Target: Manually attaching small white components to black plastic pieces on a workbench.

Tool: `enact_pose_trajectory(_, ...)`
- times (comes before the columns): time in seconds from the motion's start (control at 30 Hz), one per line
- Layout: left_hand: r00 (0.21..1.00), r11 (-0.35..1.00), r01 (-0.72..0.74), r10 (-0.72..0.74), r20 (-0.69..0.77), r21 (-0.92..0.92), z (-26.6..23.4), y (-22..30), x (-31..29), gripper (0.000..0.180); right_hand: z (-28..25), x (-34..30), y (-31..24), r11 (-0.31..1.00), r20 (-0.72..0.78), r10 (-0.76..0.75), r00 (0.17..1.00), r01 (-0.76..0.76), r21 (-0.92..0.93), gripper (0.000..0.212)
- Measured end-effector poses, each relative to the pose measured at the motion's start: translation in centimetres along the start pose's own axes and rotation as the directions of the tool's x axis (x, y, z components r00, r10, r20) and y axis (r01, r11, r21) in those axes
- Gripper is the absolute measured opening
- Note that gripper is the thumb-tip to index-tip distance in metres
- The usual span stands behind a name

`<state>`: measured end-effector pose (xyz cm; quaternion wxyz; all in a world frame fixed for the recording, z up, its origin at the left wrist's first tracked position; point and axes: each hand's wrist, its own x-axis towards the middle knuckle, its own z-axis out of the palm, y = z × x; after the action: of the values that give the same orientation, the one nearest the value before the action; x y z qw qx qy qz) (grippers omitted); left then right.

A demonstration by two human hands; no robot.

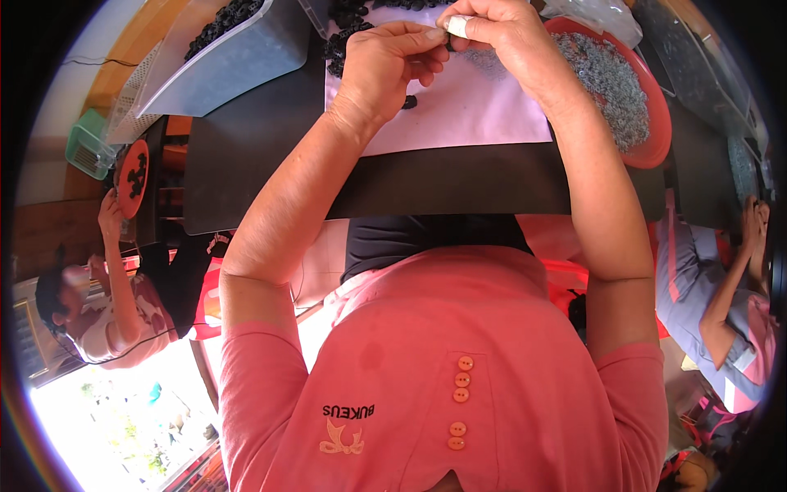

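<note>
Upper centre: left hand and right hand meet, fingers pinched, at a small dark part, presumably for steadiness; which grips it, I cannot tell. Red tray, upper right, stands near the right hand, apparently for easy reach.

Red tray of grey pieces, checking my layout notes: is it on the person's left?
No, the red tray lies to the right of the person's right hand.
</note>
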<state>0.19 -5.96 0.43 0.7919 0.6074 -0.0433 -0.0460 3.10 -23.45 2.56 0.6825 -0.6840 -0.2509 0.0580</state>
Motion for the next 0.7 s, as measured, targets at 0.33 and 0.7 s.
enact_pose_trajectory(0.33,0.999,0.990,-0.022,0.026,-0.027,0.136,0.4,-0.6,-1.0,0.015,0.3,-0.3,-0.6,0.996,-0.019,0.059,0.998,-0.060,-0.073,0.014)
enact_pose_trajectory(0.7,0.998,0.999,0.007,-0.005,-0.063,0.035,-0.3,-0.7,-0.7,0.020,-0.2,-0.4,0.0,0.953,0.002,0.142,0.990,-0.137,-0.272,0.021)
